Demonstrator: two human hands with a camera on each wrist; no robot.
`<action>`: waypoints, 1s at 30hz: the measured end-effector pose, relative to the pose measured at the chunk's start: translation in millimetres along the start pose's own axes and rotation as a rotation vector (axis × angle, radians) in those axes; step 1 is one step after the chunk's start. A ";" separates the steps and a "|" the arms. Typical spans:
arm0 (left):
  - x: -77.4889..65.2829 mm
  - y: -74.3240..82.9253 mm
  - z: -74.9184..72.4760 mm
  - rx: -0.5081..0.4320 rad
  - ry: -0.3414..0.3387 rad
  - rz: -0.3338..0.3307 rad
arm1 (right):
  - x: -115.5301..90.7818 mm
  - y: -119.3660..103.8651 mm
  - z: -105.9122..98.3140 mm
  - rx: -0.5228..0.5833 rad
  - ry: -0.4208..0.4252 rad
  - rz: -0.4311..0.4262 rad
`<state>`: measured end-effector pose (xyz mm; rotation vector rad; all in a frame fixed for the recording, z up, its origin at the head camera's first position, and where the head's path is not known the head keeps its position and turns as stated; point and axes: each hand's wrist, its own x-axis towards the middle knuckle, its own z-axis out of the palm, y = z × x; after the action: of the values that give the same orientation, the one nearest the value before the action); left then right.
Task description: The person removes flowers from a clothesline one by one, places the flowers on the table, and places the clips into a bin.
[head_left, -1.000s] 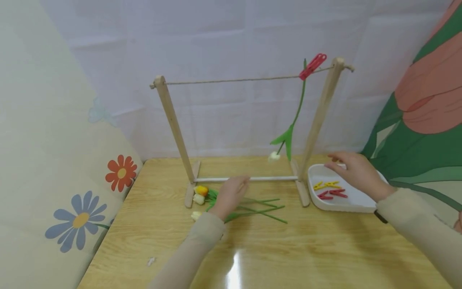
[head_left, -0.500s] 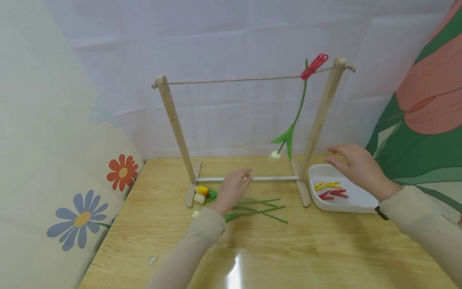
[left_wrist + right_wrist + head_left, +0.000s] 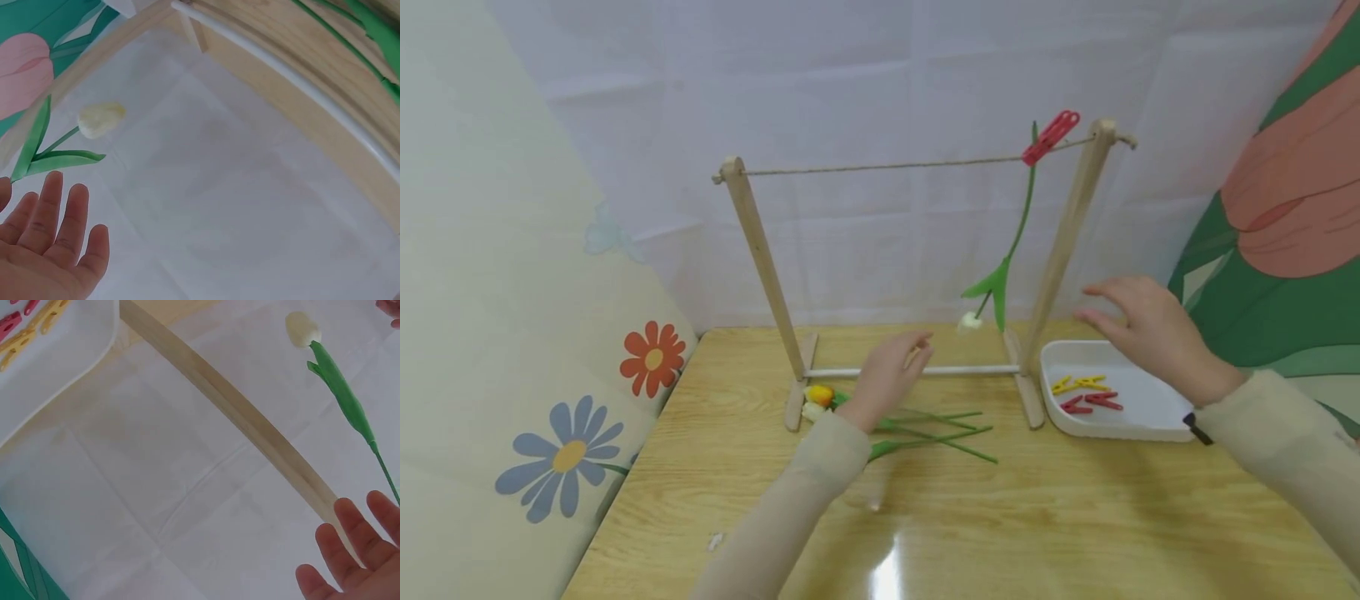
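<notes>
Upside down from the string (image 3: 880, 167) of a wooden frame hangs a white tulip (image 3: 972, 322), held near the right post by a red clothespin (image 3: 1051, 137). My left hand (image 3: 891, 375) hovers above several tulips (image 3: 822, 396) lying on the table, holding nothing; its relaxed fingers show in the left wrist view. Beyond the right post, my right hand (image 3: 1157, 333) is raised over a white tray (image 3: 1075, 427), its fingers loosely bent around nothing. Yellow clothespins (image 3: 1078, 384) and red clothespins (image 3: 1090, 403) lie in that tray. My left forearm and hand partly cover the lying tulips.
Two wooden posts, left (image 3: 766, 267) and right (image 3: 1067, 250), stand on feet joined by a white rod (image 3: 970, 371). A white cloth (image 3: 880, 83) hangs behind. The wooden table (image 3: 1015, 517) extends toward me, with a small white scrap (image 3: 716, 542) at front left.
Both hands have risen a little: the left away from the lying tulips, the right higher above the tray. The hanging tulip and the clothespins look unmoved.
</notes>
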<state>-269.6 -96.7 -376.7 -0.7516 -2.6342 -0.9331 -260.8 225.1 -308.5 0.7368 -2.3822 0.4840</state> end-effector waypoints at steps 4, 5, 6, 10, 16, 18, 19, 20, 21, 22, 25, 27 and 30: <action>4.7 4.5 -3.8 -0.023 -0.001 0.015 | 4.6 -2.9 -3.6 0.002 0.014 -0.027; 5.7 5.7 -4.6 -0.022 -0.001 0.016 | 5.9 -3.9 -4.6 0.001 0.019 -0.034; 6.7 7.0 -5.6 -0.020 0.001 0.023 | 7.2 -5.0 -5.7 0.002 0.025 -0.044; 11.1 12.2 -10.0 -0.022 0.019 0.050 | 12.9 -9.7 -10.5 0.010 0.077 -0.101; 16.3 17.0 -15.3 -0.023 0.041 0.092 | 23.4 -15.1 -18.3 0.025 0.139 -0.173; 17.8 18.4 -16.8 -0.023 0.040 0.100 | 26.7 -16.1 -20.3 0.025 0.151 -0.187; 18.4 19.4 -17.6 -0.024 0.039 0.102 | 28.2 -16.8 -21.1 0.025 0.156 -0.189; 18.9 20.4 -18.5 -0.026 0.039 0.106 | 29.6 -17.5 -21.8 0.025 0.160 -0.191; 19.3 21.6 -19.5 -0.028 0.038 0.108 | 31.0 -18.2 -22.6 0.025 0.162 -0.195; 19.7 22.7 -20.4 -0.028 0.038 0.111 | 32.3 -18.9 -23.2 0.026 0.164 -0.197; 21.0 26.0 -22.5 -0.029 0.040 0.122 | 35.2 -20.5 -24.1 0.030 0.170 -0.199; 22.7 27.7 -23.0 -0.028 0.039 0.130 | 36.9 -21.4 -24.5 0.029 0.177 -0.204; 25.6 30.2 -24.0 -0.024 0.035 0.138 | 39.1 -22.8 -25.3 0.027 0.187 -0.209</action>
<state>-273.2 -82.3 -332.9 -0.9021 -2.5089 -0.9322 -262.4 204.5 -260.9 0.9004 -2.1021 0.4758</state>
